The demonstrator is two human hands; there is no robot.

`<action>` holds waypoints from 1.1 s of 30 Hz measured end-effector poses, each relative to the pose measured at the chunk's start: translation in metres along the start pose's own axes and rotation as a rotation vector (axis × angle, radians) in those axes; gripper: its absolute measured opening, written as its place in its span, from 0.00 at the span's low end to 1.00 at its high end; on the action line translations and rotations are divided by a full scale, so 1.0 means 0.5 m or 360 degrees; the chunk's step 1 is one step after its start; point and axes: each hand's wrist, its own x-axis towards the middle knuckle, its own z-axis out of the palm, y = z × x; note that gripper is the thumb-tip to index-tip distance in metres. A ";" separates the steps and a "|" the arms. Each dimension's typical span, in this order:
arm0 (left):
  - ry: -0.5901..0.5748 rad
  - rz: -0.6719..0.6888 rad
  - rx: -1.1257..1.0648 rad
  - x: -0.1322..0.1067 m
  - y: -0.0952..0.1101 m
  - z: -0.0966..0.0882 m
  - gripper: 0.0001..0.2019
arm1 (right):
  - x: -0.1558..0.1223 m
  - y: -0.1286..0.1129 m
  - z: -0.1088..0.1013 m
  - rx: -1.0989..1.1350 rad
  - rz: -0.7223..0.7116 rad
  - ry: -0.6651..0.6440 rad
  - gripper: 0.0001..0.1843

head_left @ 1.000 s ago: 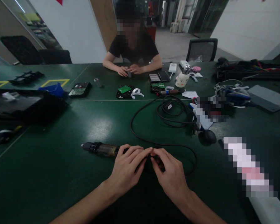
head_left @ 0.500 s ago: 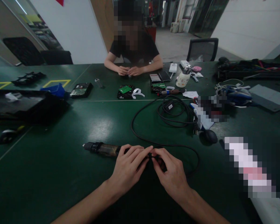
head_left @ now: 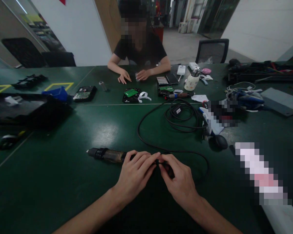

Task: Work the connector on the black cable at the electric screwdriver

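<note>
Since the earlier frame, one hand point(head_left: 124, 77) of the black-shirted person point(head_left: 148, 53) across the green surface point(head_left: 63, 182) has moved apart from that person's other hand point(head_left: 143, 75), and it now rests with spread fingers; both hands nearest to the camera stayed almost in the same place. Going from the left, a wide black tray point(head_left: 39, 113) lies at the edge of the view, with a small blue plastic bin point(head_left: 57, 94) just beside it. Near the middle, a cylindrical electric screwdriver point(head_left: 111, 155), black with a brownish middle part and a metal tip, lies on the surface with its tip pointing to the left. Its rear part is under the left hand point(head_left: 136, 172), whose fingers are bent around it. Next comes the right hand point(head_left: 178, 172), its thumb and fingers pinching a small dark piece point(head_left: 161, 163) at the tool's rear end; its exact shape is hidden. Behind this hand runs a thin black cable point(head_left: 185, 151), coiled farther back, and to the right lies a black rounded object point(head_left: 220, 142).
</note>
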 end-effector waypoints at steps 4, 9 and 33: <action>-0.0031 0.0062 -0.0071 -0.001 -0.002 -0.006 0.26 | 0.000 0.000 -0.001 0.0010 0.0017 -0.0013 0.12; -0.0012 0.0065 -0.0063 -0.002 -0.006 -0.003 0.25 | -0.002 0.001 0.000 0.0037 0.0039 -0.0030 0.12; -0.0039 0.0078 -0.0060 -0.005 -0.004 0.002 0.23 | -0.005 0.003 0.005 0.0022 0.0028 -0.0020 0.11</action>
